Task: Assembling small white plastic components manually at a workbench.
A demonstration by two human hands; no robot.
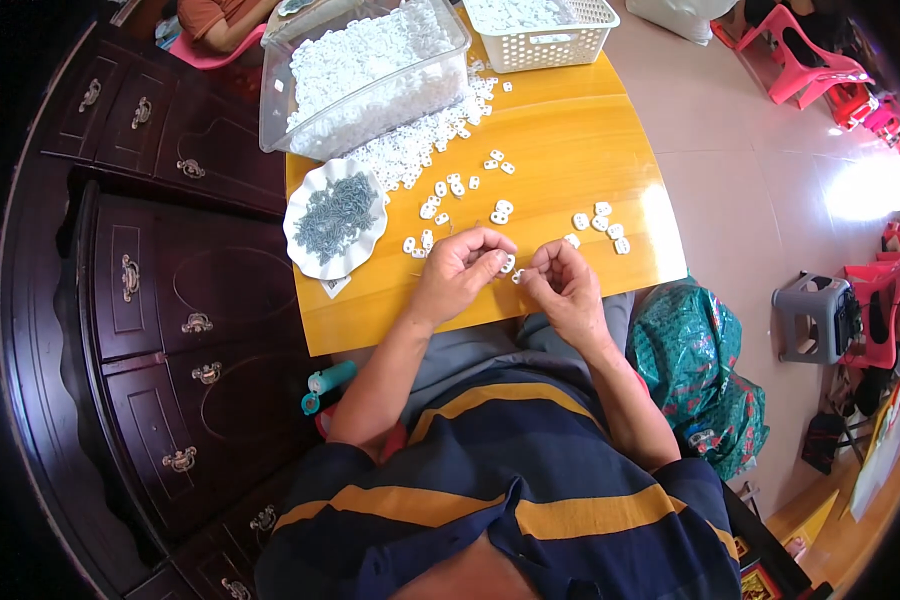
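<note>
My left hand [455,280] is over the front part of the wooden table, thumb and fingertips pinched on a small white plastic piece [508,264] with holes. Close beside it, my right hand [568,295] pinches another small white piece [518,276] at its fingertips. The two pieces are almost touching; whether anything joins them is too small to tell. Beyond my left hand lie small groups of white two-holed pieces [456,185] and a few thin pins. Another group of white pieces [601,222] lies beyond my right hand. A scalloped white plate [373,238] holds a heap of grey metal pins [336,212].
A clear bin [278,115] full of white pieces stands at the far left, with loose pieces [410,150] spilled along it. Behind is a white basket [550,52]. Dark drawers [160,270] flank the table's left; a green bag [695,350] sits at its right.
</note>
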